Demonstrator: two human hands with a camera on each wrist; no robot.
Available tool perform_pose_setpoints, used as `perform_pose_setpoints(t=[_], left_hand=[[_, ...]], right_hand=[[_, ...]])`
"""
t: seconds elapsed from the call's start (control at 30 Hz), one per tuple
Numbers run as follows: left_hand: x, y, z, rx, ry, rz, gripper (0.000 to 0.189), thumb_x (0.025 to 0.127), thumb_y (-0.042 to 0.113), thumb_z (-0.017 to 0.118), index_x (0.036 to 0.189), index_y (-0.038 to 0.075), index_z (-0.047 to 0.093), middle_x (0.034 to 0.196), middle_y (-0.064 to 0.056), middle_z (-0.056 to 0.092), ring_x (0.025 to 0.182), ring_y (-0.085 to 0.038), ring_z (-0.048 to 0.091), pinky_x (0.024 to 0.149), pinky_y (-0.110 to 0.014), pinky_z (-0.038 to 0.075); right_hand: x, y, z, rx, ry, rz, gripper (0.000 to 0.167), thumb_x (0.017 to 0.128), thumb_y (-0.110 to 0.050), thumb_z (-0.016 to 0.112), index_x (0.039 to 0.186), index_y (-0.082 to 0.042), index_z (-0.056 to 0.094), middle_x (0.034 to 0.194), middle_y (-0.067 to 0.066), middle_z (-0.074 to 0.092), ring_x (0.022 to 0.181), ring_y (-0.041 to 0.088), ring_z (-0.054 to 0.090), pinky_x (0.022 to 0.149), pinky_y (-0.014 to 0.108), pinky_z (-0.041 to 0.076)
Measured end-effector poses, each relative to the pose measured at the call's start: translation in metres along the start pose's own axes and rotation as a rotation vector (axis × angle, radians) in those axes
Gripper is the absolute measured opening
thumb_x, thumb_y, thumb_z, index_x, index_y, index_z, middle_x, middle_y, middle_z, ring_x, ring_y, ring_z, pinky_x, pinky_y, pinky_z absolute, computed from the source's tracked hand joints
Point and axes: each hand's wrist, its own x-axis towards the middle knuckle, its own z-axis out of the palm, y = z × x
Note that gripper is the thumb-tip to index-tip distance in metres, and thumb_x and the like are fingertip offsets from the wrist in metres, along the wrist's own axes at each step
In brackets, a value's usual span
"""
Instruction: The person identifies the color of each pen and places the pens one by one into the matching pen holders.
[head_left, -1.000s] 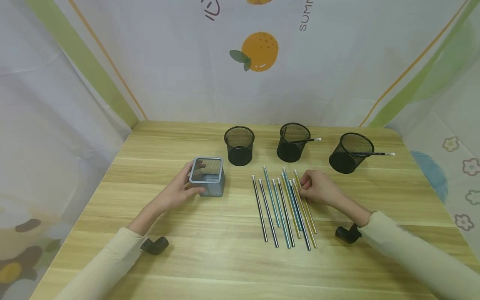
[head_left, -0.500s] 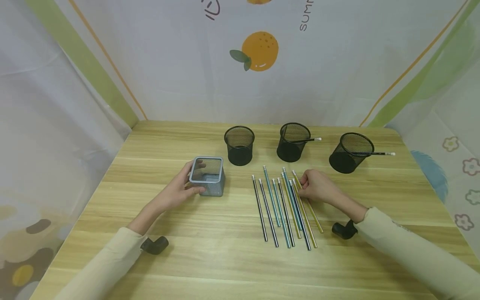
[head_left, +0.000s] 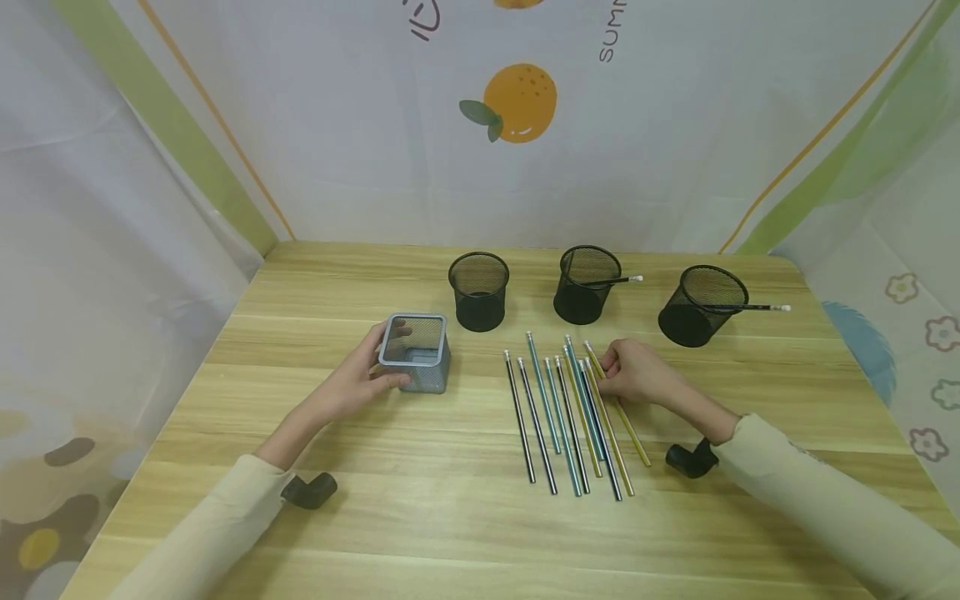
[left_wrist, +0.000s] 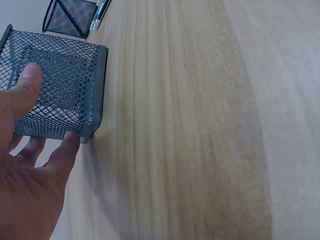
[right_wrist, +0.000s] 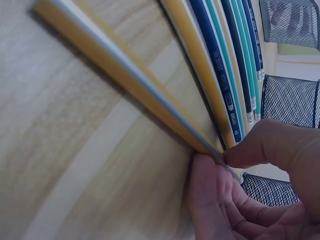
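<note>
My left hand [head_left: 358, 382] grips a square grey mesh pen holder [head_left: 427, 379] at its left side. In the left wrist view the thumb lies against the mesh of the holder [left_wrist: 57, 82], and the fingers reach around its other side. My right hand [head_left: 639, 373] pinches a gold pencil [head_left: 633, 433] near its eraser end, between thumb and fingertips. That pencil [right_wrist: 130, 82] slants away from the others in the right wrist view. To its left, several black, teal and gold pencils [head_left: 525, 421] lie roughly side by side on the wooden table, erasers toward the back.
Behind the pencils stand three round black mesh pen holders: a left one [head_left: 480, 292], a middle one [head_left: 581, 292] and a right one [head_left: 693, 312]. The middle and right ones each hold a black pencil leaning out rightward. A printed curtain [head_left: 360, 167] borders the table's back edge.
The near end of the gold pencil in my right hand has swung right, away from the neighbouring gold pencil. My right wrist has shifted slightly left. The left hand and square holder stay put.
</note>
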Motion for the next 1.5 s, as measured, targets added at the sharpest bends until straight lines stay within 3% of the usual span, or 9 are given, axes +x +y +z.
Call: perform_pose_setpoints(t=[0.43,1.07,1.5], left_hand=[[0.0,0.001,0.0,0.0,-0.001,0.0,0.08,0.094,-0.006,0.069,0.157,0.001,0.02,0.157,-0.025,0.03,0.138,-0.052,0.035,0.109,-0.06,0.037],[-0.001,0.0,0.0,0.005,0.001,0.005,0.08,0.094,-0.005,0.069,0.158,0.004,0.021,0.157,-0.025,0.03,0.139,-0.051,0.035,0.109,-0.06,0.037],[0.0,-0.001,0.0,0.014,0.0,0.013,0.08,0.094,-0.005,0.069,0.158,0.005,0.021,0.157,-0.025,0.03,0.137,-0.052,0.038,0.109,-0.059,0.039]], right_hand=[[-0.006,0.006,-0.007,0.088,-0.039,0.01,0.021,0.079,-0.001,0.072,0.096,0.006,0.062,0.082,0.009,0.061,0.073,0.02,0.058,0.064,0.031,0.053],[-0.02,0.005,-0.023,0.229,-0.028,0.017,0.02,0.083,0.004,0.067,0.099,0.008,0.057,0.082,0.011,0.058,0.059,0.017,0.059,0.052,0.031,0.058],[-0.021,0.001,-0.028,0.213,0.011,0.008,0.019,0.082,0.003,0.067,0.098,0.007,0.057,0.082,0.011,0.059,0.057,0.018,0.06,0.053,0.032,0.059]])
